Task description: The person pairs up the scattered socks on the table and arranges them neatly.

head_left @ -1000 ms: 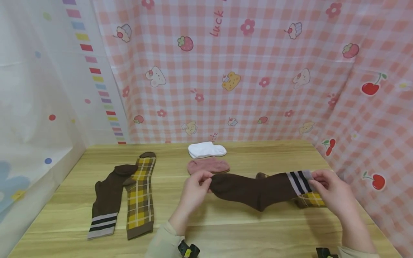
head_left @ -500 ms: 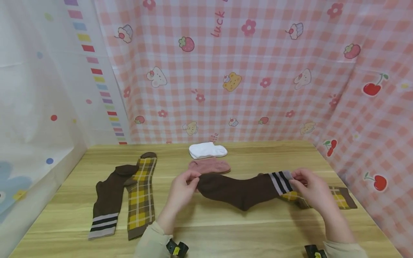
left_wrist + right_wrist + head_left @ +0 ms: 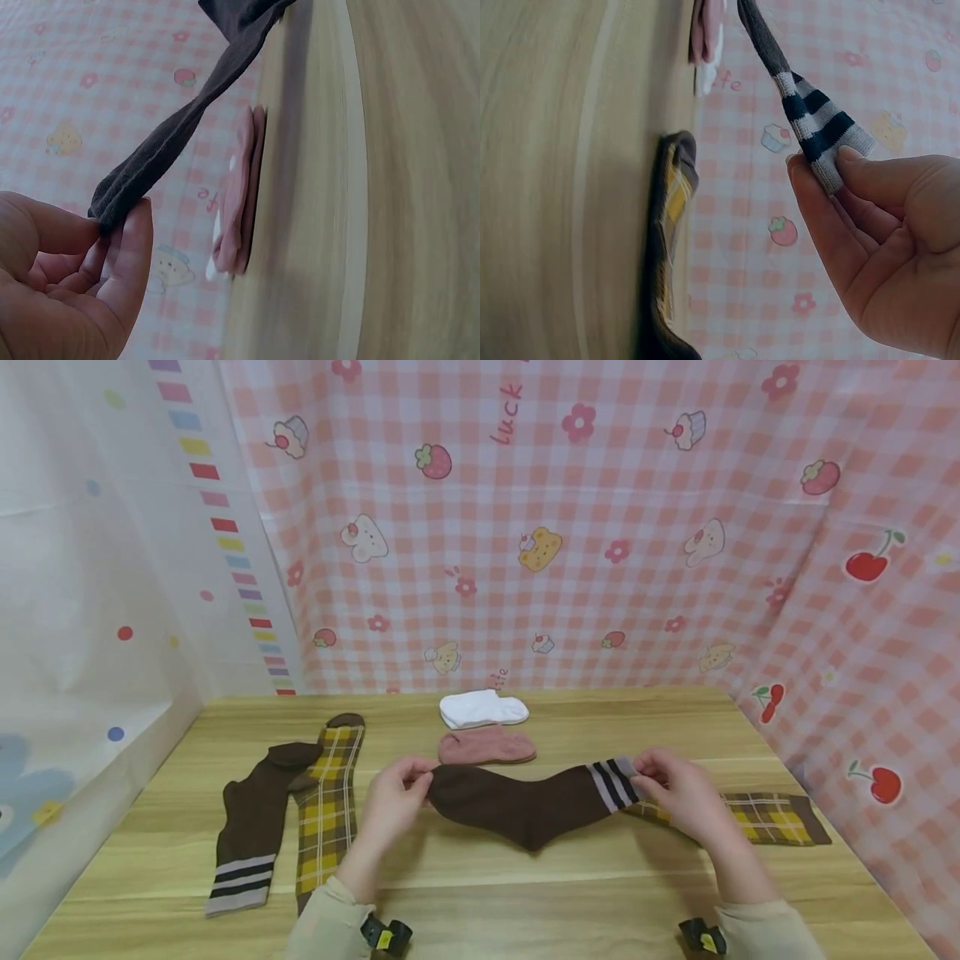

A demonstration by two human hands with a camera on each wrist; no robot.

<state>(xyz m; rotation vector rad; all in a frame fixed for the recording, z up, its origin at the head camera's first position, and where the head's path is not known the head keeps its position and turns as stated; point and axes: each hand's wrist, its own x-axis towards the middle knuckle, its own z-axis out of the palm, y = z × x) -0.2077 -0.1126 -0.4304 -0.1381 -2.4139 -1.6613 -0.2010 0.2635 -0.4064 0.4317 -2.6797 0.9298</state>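
Brown airborne sock (image 3: 527, 810), now farther left

Sock (image 3: 528, 808) above table (image 3: 510, 910), socks (image 3: 251, 814) left, right, behind

Left grip (image 3: 393, 797) and right grip (image 3: 682, 793) pinch, both forearms (image 3: 731, 856) extended forward.

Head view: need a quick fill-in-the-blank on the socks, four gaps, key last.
1. The left grip pinches the brown crew sock by its ____.
2. The right grip pinches that sock's striped ____.
3. Directly behind the pink ankle socks lie ____ ones.
4. The matching crew sock lies toward the table's ____ side.

Missing: toe; cuff; white; left
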